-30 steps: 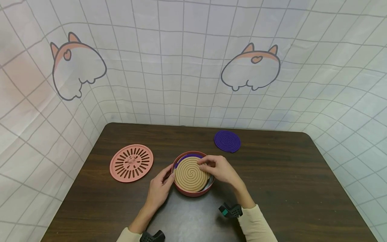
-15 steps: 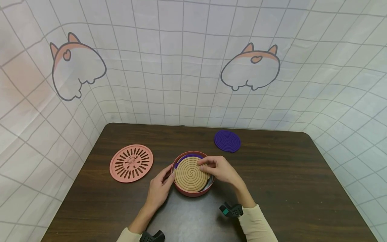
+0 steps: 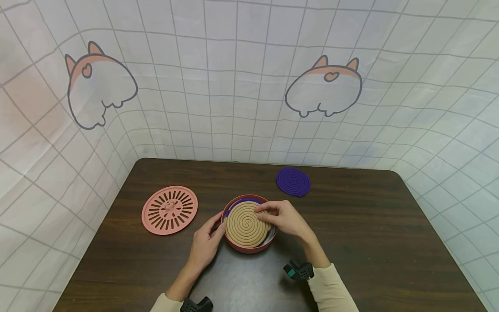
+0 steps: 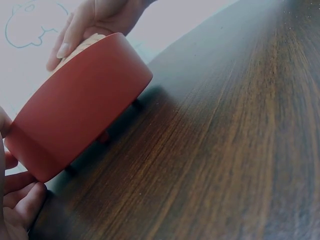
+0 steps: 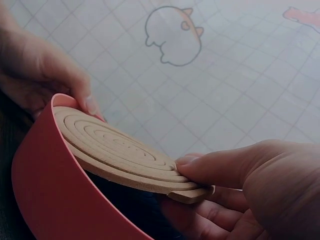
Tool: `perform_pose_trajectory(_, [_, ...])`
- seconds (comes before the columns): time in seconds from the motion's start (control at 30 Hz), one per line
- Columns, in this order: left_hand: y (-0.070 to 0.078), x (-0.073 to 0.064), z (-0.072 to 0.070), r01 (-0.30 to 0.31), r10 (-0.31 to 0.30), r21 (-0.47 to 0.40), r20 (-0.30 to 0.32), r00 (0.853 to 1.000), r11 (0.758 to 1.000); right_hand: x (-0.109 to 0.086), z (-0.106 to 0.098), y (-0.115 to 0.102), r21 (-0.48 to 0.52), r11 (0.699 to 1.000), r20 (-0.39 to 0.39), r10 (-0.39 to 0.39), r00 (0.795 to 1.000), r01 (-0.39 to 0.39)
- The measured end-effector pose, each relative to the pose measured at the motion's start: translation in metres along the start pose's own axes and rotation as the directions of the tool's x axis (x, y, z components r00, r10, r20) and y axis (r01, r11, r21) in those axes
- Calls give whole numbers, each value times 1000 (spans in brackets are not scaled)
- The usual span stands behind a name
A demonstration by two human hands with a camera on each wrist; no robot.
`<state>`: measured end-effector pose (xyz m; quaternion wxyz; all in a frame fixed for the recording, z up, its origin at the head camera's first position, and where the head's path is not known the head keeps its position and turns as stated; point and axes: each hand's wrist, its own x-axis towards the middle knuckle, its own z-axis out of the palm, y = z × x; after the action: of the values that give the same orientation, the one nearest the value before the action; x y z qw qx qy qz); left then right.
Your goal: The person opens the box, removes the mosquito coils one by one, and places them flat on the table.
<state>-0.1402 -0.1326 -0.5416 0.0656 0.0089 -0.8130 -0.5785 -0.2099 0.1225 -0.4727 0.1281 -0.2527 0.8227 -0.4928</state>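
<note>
A tan mosquito coil point(image 3: 246, 226) lies tilted in the mouth of a round red mosquito coil box point(image 3: 249, 251). My right hand point(image 3: 287, 220) pinches the coil at its right edge, thumb on top and fingers underneath, as the right wrist view shows. With thumb at the rim and fingers round the wall, my left hand point(image 3: 204, 246) grips the box from the left. Short feet under the red wall point(image 4: 85, 100) show in the left wrist view. Behind the tan coil, a strip of purple shows inside the box; the tan coil hides most of the interior.
A pink slotted lid point(image 3: 169, 211) lies on the dark wooden table point(image 3: 362, 242), left of the box. Further back, to the right, lies a purple mosquito coil point(image 3: 293, 182). A white checked curtain point(image 3: 234, 86) stands behind the table and along both sides.
</note>
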Motion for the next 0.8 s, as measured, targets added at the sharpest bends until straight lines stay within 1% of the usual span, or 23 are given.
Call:
perform_pose_trajectory(0.13, [0, 0, 0, -1, 1, 2, 2, 1000, 1000, -1, 0, -4, -1, 1000, 7, 10, 1000, -10])
perform_pose_trajectory(0.27, [0, 0, 0, -1, 1, 0, 4, 1000, 1000, -5, -3, -25, 1, 1000, 15, 10, 1000, -10])
perform_pose_trajectory(0.37, [0, 0, 0, -2, 2, 2, 4, 1000, 1000, -9, -5, -37, 9, 1000, 14, -14, 1000, 14])
perform_pose_trajectory(0.5, [-1, 0, 0, -5, 5, 2, 5, 1000, 1000, -9, -4, -37, 22, 1000, 10, -18, 1000, 18])
perform_pose_trajectory(0.63, [-1, 1, -1, -1, 1, -6, 7, 1000, 1000, -9, -4, -38, 29, 1000, 4, 5, 1000, -5])
perform_pose_trajectory(0.8, [-1, 0, -1, 6, -6, -10, 8, 1000, 1000, -9, -3, -39, 32, 999, -1, 2, 1000, -2])
